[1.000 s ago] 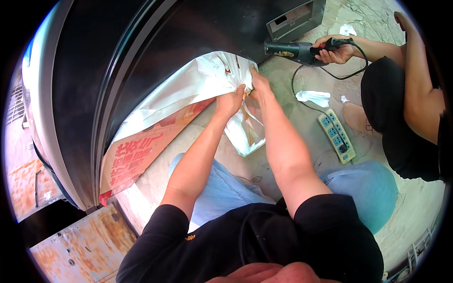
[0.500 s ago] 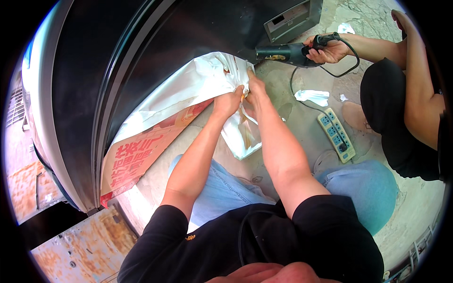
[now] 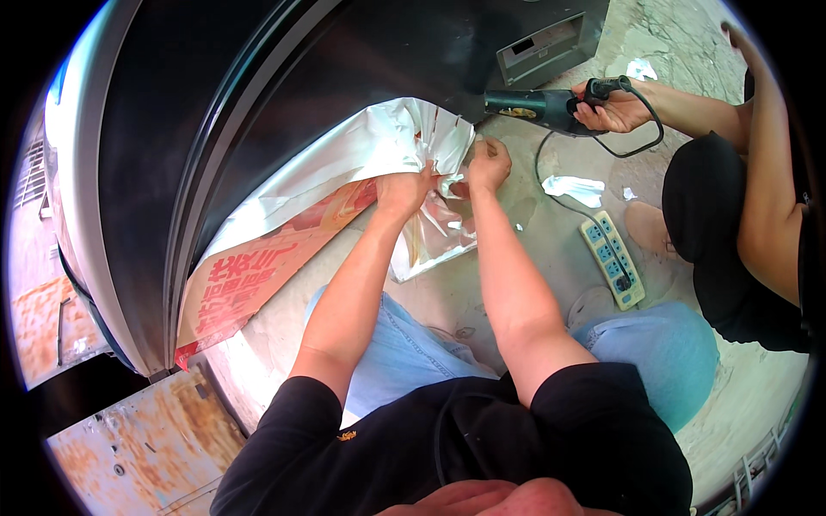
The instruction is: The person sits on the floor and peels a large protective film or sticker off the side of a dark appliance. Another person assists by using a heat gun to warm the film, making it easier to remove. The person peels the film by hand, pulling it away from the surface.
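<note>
- Panel (image 3: 379,60): dark; film (image 3: 335,159) lies along its near edge.
- Film: bunched at its right end; uneven tugging could tear it there.
- Tool (image 3: 533,107): in a co-worker's hand (image 3: 615,112), close to the right hand (image 3: 490,163); heat, if any, could burn.
- Left hand (image 3: 403,191): fingers pinch film, creases just beyond.
- Right hand: fingers curled beside film's corner; whether pinching, I cannot tell.

Head-worn fisheye view looks steeply down past the wearer's torso (image 3: 499,434), facing left hand (image 3: 403,191) and right hand (image 3: 490,164) within arm's reach.
</note>
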Demonstrator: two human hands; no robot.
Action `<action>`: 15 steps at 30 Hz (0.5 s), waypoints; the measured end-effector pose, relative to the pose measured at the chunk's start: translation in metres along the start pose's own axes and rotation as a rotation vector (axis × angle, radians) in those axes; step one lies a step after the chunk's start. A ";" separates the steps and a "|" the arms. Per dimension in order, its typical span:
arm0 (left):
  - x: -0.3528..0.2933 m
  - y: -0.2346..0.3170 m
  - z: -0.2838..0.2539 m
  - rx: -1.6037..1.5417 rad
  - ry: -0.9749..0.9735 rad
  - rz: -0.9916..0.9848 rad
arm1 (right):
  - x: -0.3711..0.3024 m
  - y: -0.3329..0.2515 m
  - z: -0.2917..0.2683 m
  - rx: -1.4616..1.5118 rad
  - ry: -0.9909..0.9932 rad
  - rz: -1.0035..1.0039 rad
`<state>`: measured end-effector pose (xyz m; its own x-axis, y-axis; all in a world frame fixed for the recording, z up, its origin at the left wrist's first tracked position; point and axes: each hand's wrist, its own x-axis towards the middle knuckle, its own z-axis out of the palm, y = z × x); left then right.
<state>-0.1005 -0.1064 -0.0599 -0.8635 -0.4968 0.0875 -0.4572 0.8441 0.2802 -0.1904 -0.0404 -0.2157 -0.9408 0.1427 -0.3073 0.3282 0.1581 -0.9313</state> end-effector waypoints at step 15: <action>0.002 -0.007 -0.002 -0.024 -0.014 -0.065 | -0.013 -0.051 0.024 0.220 0.015 -0.174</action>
<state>-0.0983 -0.1139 -0.0595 -0.8348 -0.5478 0.0552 -0.5077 0.8047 0.3076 -0.1966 -0.0742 -0.1690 -0.9795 0.1469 -0.1380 0.1344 -0.0342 -0.9903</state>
